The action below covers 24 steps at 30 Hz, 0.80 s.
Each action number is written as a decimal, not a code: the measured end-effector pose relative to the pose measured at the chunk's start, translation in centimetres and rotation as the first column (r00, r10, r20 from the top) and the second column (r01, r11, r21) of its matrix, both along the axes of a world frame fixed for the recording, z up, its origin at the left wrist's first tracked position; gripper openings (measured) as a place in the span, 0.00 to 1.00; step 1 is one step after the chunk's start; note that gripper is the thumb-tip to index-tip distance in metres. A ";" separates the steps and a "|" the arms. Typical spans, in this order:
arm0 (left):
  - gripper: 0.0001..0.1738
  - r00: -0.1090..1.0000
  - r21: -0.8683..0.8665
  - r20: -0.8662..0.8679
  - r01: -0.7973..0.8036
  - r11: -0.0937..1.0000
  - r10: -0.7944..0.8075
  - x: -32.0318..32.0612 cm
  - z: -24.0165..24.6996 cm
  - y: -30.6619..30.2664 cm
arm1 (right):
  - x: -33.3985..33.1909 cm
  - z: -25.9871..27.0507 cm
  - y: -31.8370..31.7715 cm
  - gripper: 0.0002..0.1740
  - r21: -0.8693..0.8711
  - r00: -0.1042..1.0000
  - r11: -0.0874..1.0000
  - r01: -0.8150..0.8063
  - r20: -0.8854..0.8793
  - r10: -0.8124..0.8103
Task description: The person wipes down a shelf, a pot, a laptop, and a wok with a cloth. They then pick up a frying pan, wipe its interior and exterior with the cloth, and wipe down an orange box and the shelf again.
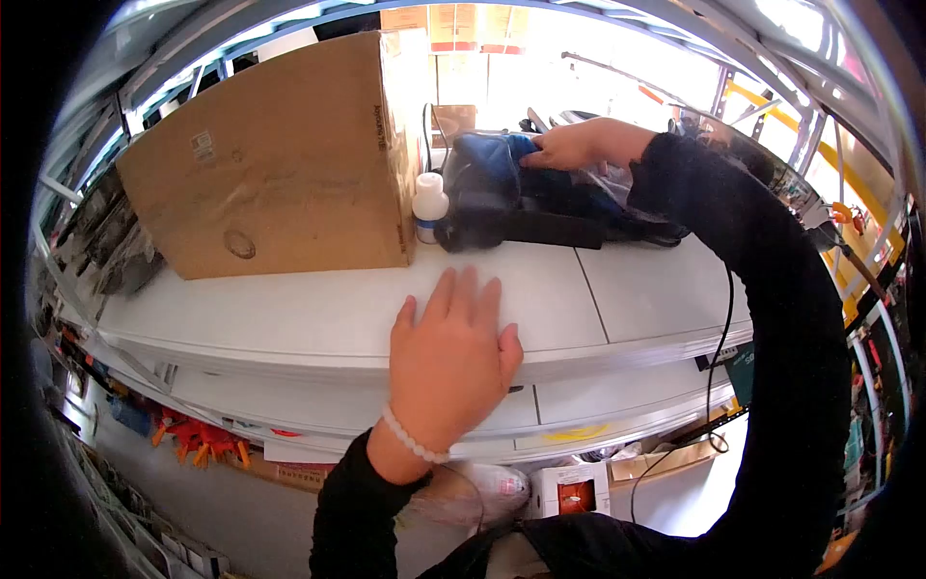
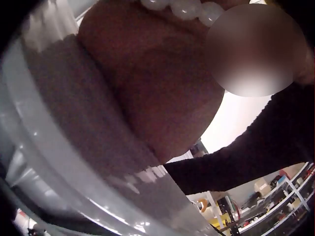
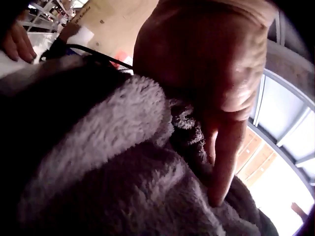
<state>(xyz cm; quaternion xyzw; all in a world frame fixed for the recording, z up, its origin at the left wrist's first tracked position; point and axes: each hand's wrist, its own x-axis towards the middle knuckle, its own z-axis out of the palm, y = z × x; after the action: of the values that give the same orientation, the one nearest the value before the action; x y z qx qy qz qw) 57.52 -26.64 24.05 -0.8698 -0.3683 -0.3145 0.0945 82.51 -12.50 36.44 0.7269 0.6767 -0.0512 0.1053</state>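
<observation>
My left hand (image 1: 449,357) lies palm down on the white shelf (image 1: 318,314), fingers straight and slightly apart, with a beaded bracelet at its wrist. The left wrist view shows the underside of this hand (image 2: 152,78) close to the shelf surface. At the back of the shelf, my right hand (image 1: 584,145) touches a blue and black bundle (image 1: 487,159). In the right wrist view that hand (image 3: 202,64) has a finger extended against grey fleecy fabric (image 3: 152,182); whether it grips the fabric is hidden.
A large cardboard box (image 1: 270,164) stands left of a white bottle (image 1: 430,207). In front of the bundle lies a long black object (image 1: 555,230). A black cable (image 1: 725,328) hangs over the shelf's right side. Lower shelves and a boxed item (image 1: 571,490) are below.
</observation>
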 end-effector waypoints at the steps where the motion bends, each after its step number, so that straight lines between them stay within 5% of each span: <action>1: 0.23 1.000 -0.001 0.010 0.013 1.000 -0.013 0.0 -0.1 0.1 | 1.1 -0.2 1.3 0.32 0.001 1.000 1.000 -0.005 0.022 0.005; 7: 0.25 0.998 -0.025 0.043 0.040 0.999 -0.039 -0.3 -0.2 0.7 | 5.3 -1.4 7.7 0.28 0.041 0.994 0.993 0.108 0.020 -0.109; 9: 0.26 0.997 -0.039 0.052 0.052 0.998 -0.050 -0.3 -0.1 0.8 | 9.7 -3.2 13.1 0.26 0.124 0.997 0.992 0.007 0.074 -0.016; 12: 0.26 0.997 -0.063 0.061 0.051 0.997 -0.047 -0.1 -0.2 1.0 | 9.5 -3.2 16.9 0.31 -0.015 0.998 0.998 0.060 0.031 -0.059; 15: 0.26 0.996 -0.068 0.070 0.054 0.996 -0.050 -0.2 -0.1 0.9 | 3.4 -2.2 13.9 0.32 0.109 0.996 0.991 -0.081 -0.026 0.084; 16: 0.26 0.996 -0.067 0.069 0.058 0.996 -0.053 -0.2 0.1 0.9 | 1.3 -1.9 13.6 0.32 0.029 0.998 0.999 -0.040 -0.050 0.041; 22: 0.24 0.995 -0.027 0.089 0.037 0.999 -0.034 -0.1 -0.1 0.9 | -1.0 -2.2 8.8 0.33 0.107 0.923 0.924 -0.368 -0.076 0.376; 24: 0.24 0.996 -0.014 0.079 0.046 0.999 -0.045 -0.2 0.0 0.9 | -2.2 -0.7 3.7 0.34 0.019 0.940 0.949 -0.315 -0.130 0.314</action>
<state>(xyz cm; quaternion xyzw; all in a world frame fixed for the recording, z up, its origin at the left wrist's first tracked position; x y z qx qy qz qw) 57.34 -25.77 24.03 -0.8657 -0.3541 -0.3476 0.0661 80.31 -8.80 35.71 0.6045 0.7894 -0.0823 0.0683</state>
